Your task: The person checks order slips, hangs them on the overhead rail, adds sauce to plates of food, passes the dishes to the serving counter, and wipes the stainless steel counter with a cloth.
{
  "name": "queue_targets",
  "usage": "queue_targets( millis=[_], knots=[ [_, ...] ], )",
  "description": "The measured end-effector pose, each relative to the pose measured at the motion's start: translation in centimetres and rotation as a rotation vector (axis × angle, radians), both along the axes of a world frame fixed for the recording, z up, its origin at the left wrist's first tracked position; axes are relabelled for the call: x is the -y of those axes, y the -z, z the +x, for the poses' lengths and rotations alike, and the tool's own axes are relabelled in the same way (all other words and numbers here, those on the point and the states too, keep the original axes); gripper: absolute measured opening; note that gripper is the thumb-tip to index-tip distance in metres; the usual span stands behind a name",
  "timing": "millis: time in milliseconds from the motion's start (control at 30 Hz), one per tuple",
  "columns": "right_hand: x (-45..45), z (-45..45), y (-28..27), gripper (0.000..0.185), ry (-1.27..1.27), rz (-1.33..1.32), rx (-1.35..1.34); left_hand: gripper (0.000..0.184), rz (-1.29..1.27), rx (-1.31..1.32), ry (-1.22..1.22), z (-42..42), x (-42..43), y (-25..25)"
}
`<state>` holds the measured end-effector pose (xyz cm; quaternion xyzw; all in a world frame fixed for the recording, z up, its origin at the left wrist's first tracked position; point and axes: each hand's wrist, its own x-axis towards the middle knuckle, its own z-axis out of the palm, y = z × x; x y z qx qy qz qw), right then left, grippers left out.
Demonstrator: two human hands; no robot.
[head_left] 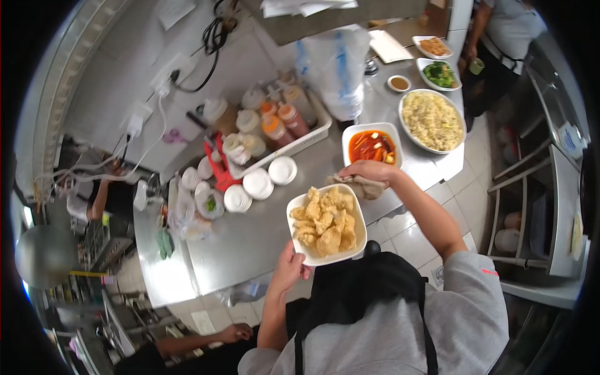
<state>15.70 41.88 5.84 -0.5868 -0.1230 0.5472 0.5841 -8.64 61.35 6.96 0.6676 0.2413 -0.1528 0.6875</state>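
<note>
My left hand (pixel 289 267) grips the lower left corner of a square white bowl (pixel 314 260), thumb over the rim. Golden battered fried pieces (pixel 326 222) are heaped in it, above the table's front edge. My right hand (pixel 370 171) is closed on a crumpled beige cloth (pixel 362 187), between that bowl and another square white bowl (pixel 345 164). Red soup (pixel 373 147) with pale and orange pieces fills the second bowl, which rests on the table. Whether the right hand or its cloth touches the soup bowl, I cannot tell.
Beyond the soup stand fried rice (pixel 433 120), green vegetables (pixel 439 74) and a small sauce dish (pixel 399 83). Several squeeze bottles (pixel 275 128) fill a white bin (pixel 281 154). Stacked small plates (pixel 257 184) line the steel table (pixel 244 256). Other people (pixel 500 37) stand nearby.
</note>
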Motion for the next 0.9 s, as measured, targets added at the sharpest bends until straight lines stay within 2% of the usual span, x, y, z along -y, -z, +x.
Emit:
queue_targets(
  millis=[33, 100, 167, 200, 267, 367, 467, 500, 600, 733, 800, 900],
  knots=[
    [-0.3, 0.2, 1.1, 0.039, 0.069, 0.004, -0.239, 0.032, 0.006, 0.006, 0.045, 0.3, -0.2, 0.0],
    [-1.1, -0.1, 5.1, 0.037, 0.095, 0.296, -0.208, 0.032, -0.012, 0.011, 0.134, 1.5, -0.1, -0.1],
    [-2.8, -0.4, 6.9, 0.035, 0.062, 0.341, -0.044, 0.032, -0.058, 0.012, 0.194, 2.6, 0.1, -0.7],
    [-4.1, 0.5, 10.4, 0.035, -0.035, 0.546, 0.16, 0.032, -0.079, 0.016, 0.208, 3.1, -0.1, -0.7],
    [-6.3, 0.9, 9.5, 0.032, -0.004, 0.399, 0.07, 0.032, -0.117, -0.023, 0.233, 3.7, -0.8, -0.3],
    [-8.1, 2.5, 6.3, 0.023, -0.329, 0.22, -0.268, 0.031, -0.132, -0.055, 0.245, 4.3, -1.8, -0.5],
    [-8.8, 2.9, 0.8, 0.019, -0.729, 0.176, 0.167, 0.031, -0.118, -0.094, 0.306, 4.4, -2.4, -0.6],
    [-9.8, 3.3, 1.7, 0.018, -0.801, 0.169, 0.25, 0.031, -0.11, -0.112, 0.33, 4.5, -2.6, -0.7],
    [-10.1, 2.3, 2.4, 0.021, -0.702, 0.171, -0.048, 0.031, -0.077, -0.1, 0.341, 3.9, -3.4, 1.0],
    [-9.7, -3.2, 8.6, 0.036, -0.079, 0.507, -0.774, 0.031, -0.146, -0.015, 0.235, 2.9, -4.0, 0.8],
    [-9.3, -8.2, 9.8, 0.037, 0.218, 0.593, -0.972, 0.031, -0.219, 0.041, 0.1, 2.5, -3.5, 0.2],
    [-10.6, -13.4, 8.3, 0.04, 0.508, 0.605, -1.102, 0.031, -0.125, 0.142, -0.013, 2.3, -4.7, 2.0]
  ],
)
